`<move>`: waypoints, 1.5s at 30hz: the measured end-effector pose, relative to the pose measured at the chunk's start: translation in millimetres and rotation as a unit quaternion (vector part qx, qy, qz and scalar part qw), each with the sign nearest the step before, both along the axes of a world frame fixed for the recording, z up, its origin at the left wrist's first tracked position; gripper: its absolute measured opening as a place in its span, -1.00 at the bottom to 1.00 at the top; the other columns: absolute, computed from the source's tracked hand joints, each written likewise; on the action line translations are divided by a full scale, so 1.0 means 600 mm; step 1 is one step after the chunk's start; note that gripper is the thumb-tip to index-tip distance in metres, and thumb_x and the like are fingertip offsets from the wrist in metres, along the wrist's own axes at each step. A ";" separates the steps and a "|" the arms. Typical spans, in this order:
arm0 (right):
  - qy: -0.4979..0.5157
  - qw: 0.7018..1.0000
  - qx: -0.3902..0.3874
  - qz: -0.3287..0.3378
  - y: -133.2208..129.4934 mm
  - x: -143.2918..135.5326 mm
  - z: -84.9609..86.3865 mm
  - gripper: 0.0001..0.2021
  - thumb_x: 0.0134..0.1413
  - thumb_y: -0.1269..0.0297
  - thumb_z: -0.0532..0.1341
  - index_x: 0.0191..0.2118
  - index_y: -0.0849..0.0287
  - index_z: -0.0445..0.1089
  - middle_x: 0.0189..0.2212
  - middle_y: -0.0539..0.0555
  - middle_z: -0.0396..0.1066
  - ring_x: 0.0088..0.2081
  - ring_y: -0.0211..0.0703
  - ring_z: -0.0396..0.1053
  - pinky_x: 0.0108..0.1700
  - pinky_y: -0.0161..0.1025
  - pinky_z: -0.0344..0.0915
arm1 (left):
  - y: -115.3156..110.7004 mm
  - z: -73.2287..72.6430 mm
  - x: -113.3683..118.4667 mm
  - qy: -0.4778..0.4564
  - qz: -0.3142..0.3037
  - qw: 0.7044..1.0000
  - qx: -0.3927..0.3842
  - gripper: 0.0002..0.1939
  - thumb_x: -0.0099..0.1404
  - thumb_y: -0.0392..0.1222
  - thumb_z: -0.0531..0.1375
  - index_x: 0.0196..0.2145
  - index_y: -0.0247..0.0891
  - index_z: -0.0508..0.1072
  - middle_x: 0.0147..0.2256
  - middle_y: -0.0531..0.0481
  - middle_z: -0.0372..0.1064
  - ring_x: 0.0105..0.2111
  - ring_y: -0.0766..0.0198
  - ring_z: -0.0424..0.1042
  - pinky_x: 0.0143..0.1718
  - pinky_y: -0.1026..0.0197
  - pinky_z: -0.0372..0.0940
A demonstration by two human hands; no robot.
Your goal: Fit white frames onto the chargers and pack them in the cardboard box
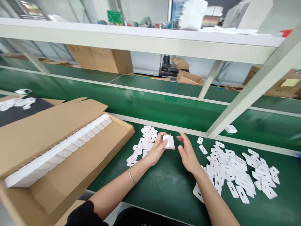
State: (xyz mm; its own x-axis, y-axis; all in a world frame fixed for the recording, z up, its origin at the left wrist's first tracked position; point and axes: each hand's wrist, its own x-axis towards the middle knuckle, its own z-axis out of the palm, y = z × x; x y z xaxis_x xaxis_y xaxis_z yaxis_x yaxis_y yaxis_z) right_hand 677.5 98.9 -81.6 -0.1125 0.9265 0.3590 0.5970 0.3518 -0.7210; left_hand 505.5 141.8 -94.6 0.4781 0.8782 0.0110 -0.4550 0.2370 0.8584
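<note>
Through the head view, the only one I have, I watch the left hand (155, 150) grasp a small white block (168, 142) between thumb and fingers, raised over the tabletop (162, 191) toward its far edge. The right hand (188, 154) is released, fingers spread, just beside the block and apart from it. To handle this well, I would pinch the block by its sides, leaving clear the small projection at its top, too small for me to make out, and bring the right fingertips in gently. I would work between the left pile of flat white pieces (144, 144) and the larger right pile (225, 169) toward the tabletop's right edge, so neither forearm drags them.
</note>
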 end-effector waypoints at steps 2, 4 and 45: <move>-0.032 0.997 0.003 -0.067 0.007 0.024 -0.002 -0.44 0.47 -0.04 -0.03 0.43 0.10 0.08 0.20 0.30 0.33 0.21 0.14 0.33 0.27 0.21 0.26 | 0.007 0.021 -0.010 0.004 0.034 0.999 0.029 -0.45 0.31 0.22 0.34 0.01 -0.09 0.19 -0.16 0.04 0.39 -0.21 0.20 0.50 -0.05 0.04 0.38; -0.125 0.976 -0.003 -0.176 0.014 0.054 -0.006 -0.37 0.38 -0.13 0.05 0.35 0.23 0.23 0.19 0.41 0.34 0.25 0.33 0.28 0.28 0.34 0.19 | 0.012 0.046 -0.032 0.008 0.075 0.995 0.070 -0.36 0.30 0.22 0.35 0.12 -0.05 0.15 -0.17 0.04 0.38 -0.24 0.20 0.51 -0.04 0.02 0.39; -0.348 0.904 -0.118 -0.217 0.064 0.123 -0.064 -0.51 0.31 0.01 -0.08 -0.03 0.22 0.46 0.07 0.41 0.47 0.04 0.39 0.46 0.04 0.29 0.38 | -0.140 0.115 -0.552 0.902 0.092 0.408 0.103 -0.58 0.46 0.00 0.16 0.15 -0.25 0.47 0.18 -0.33 0.33 0.16 -0.13 0.39 0.17 -0.07 0.30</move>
State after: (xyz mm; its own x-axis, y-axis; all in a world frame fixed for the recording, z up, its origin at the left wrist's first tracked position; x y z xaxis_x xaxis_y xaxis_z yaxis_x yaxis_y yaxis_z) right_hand 751.6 137.2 -120.1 0.1578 0.9790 0.1287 0.9800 -0.1393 -0.1421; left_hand 174.6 57.5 -25.5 -0.2030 0.9705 -0.1300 0.9686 0.1795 -0.1720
